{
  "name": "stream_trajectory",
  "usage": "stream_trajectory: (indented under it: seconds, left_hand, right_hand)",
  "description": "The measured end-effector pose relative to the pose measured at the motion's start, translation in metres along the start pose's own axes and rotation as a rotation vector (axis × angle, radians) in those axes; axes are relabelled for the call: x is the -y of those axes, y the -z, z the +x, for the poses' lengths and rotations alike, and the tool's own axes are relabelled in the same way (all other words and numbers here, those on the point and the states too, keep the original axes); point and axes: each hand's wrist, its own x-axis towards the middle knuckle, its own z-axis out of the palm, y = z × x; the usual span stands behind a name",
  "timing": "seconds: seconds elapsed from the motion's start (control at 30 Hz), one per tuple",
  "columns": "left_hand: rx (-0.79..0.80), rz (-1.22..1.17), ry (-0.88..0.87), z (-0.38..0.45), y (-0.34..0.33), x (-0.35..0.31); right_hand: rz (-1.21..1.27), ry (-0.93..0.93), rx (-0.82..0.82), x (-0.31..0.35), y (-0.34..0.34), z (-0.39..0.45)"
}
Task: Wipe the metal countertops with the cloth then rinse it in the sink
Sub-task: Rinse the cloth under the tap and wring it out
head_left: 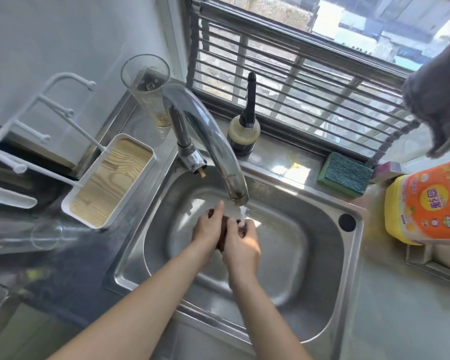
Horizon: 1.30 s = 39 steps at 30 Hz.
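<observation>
A dark brown cloth (223,231) is bunched between both my hands over the middle of the steel sink (320,258). My left hand (207,227) grips its left side, index finger raised. My right hand (242,242) closes over its right side. Water runs from the curved chrome tap (213,141) onto the cloth and my right fingers. Most of the cloth is hidden by my hands. The metal countertop (390,318) surrounds the sink.
A white rack with a wood-look tray (109,183) stands left of the sink, a clear cup (147,87) behind the tap, a dark bottle (244,131) on the ledge. At right sit a green sponge (344,175) and a yellow-orange detergent jug (426,203). A grey cloth (437,100) hangs top right.
</observation>
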Motion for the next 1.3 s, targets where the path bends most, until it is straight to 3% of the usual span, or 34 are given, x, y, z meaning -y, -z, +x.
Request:
stream_trajectory:
  seconds: [0.1, 0.2, 0.37, 0.5, 0.6, 0.63, 0.73, 0.87, 1.03, 1.1, 1.2, 1.3]
  left_hand:
    - [0.113, -0.014, 0.145, -0.026, -0.013, -0.002]
    - [0.135, 0.064, 0.104, -0.026, -0.018, 0.001]
    - [0.084, -0.162, 0.075, -0.005, -0.004, -0.012]
    - [0.163, -0.027, 0.044, -0.024, -0.02, -0.003]
    - [0.136, -0.007, 0.023, -0.01, -0.018, -0.01]
    - [0.112, -0.07, 0.043, -0.003, -0.013, -0.013]
    - [0.074, -0.108, 0.1, -0.003, -0.006, -0.013]
    - [0.216, 0.073, 0.064, -0.031, -0.007, -0.002]
    - [0.204, -0.388, 0.181, -0.01, 0.013, -0.013]
    - [0.175, -0.402, 0.164, -0.007, 0.011, -0.013]
    - [0.211, -0.186, 0.085, -0.018, -0.004, -0.014]
    - [0.208, -0.005, -0.005, -0.027, -0.018, -0.015]
  right_hand:
    - [-0.1, -0.054, -0.122, 0.011, -0.002, 0.024]
    - [-0.122, -0.166, -0.106, 0.024, 0.007, 0.057]
    - [-0.083, 0.221, -0.064, 0.013, -0.011, -0.022]
    - [-0.213, -0.058, -0.049, 0.016, 0.004, 0.058]
    - [-0.348, 0.133, 0.024, 0.012, 0.0, 0.032]
    - [-0.309, 0.208, 0.049, 0.01, -0.002, 0.007]
    - [-0.208, 0.187, -0.025, 0.018, -0.006, -0.014]
    - [0.045, -0.179, 0.041, 0.014, 0.001, 0.059]
    - [0.495, -0.307, 0.18, 0.015, 0.027, 0.053]
    - [0.516, -0.271, 0.19, 0.004, 0.027, 0.043]
    - [0.411, -0.174, 0.206, -0.006, 0.004, 0.008]
    - [0.237, 0.031, -0.053, -0.009, -0.011, 0.001]
